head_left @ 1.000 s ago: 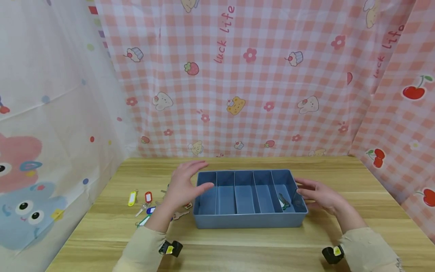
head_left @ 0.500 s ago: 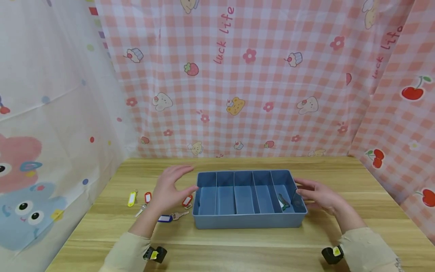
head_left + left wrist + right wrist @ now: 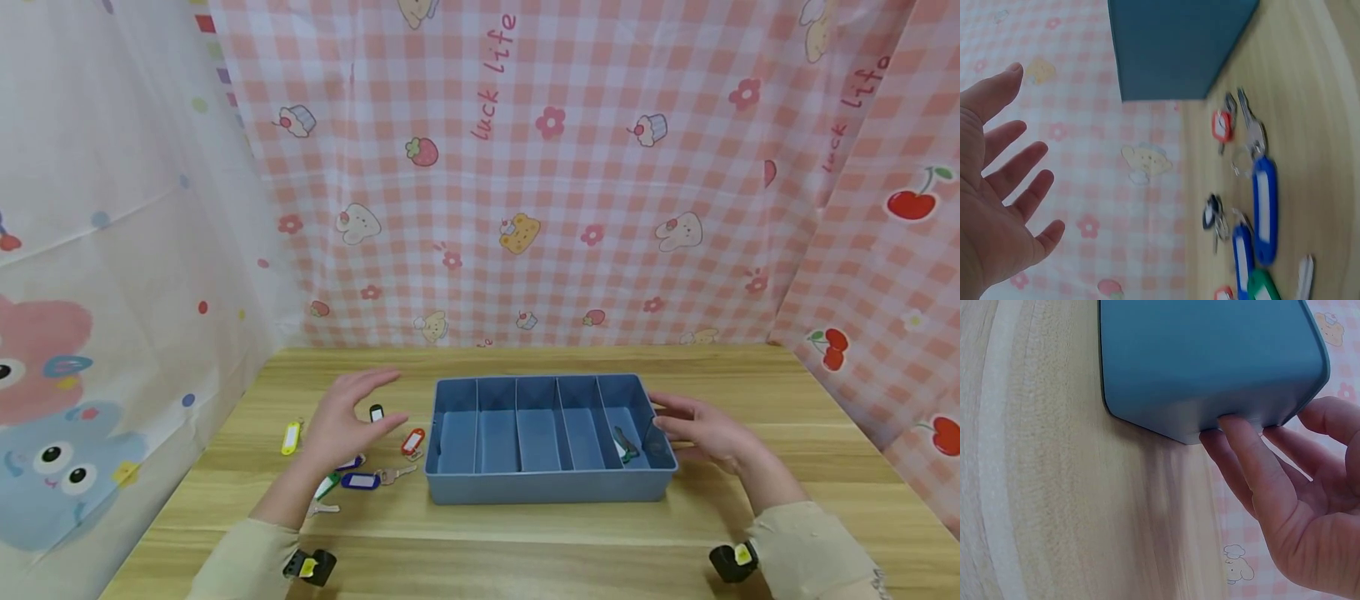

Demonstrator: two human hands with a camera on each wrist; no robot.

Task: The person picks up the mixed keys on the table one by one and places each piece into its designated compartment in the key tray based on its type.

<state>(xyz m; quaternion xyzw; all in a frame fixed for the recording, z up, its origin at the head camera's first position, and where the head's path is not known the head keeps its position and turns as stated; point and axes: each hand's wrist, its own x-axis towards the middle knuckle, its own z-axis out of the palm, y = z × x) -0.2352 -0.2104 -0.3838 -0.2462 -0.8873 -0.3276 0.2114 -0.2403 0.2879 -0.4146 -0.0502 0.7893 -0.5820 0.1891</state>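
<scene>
A blue-grey divided box (image 3: 555, 488) lies on the table with several compartments side by side. In its rightmost compartment is a key with a green tag (image 3: 625, 447). My right hand (image 3: 708, 435) touches the box's right end; the right wrist view shows fingertips (image 3: 1235, 425) against the outer wall. My left hand (image 3: 337, 425) hovers left of the box, holding nothing, thumb and fingers spread apart. Around it lie keys with tags: a red tag (image 3: 413, 442), a black tag (image 3: 377, 412), a blue tag (image 3: 361, 481), a green tag (image 3: 327, 485) and a yellow tag (image 3: 291, 437).
The wooden table (image 3: 525, 550) meets a pink checked cloth (image 3: 555, 275) at the back. A white printed cloth (image 3: 150, 333) hangs at the left, another pink cloth (image 3: 892, 317) at the right. A small black wrist camera (image 3: 311, 567) sits at my left sleeve.
My left hand has moved left, away from the box's left end, uncovering the red, black and blue tags. My right hand and the box stay put.
</scene>
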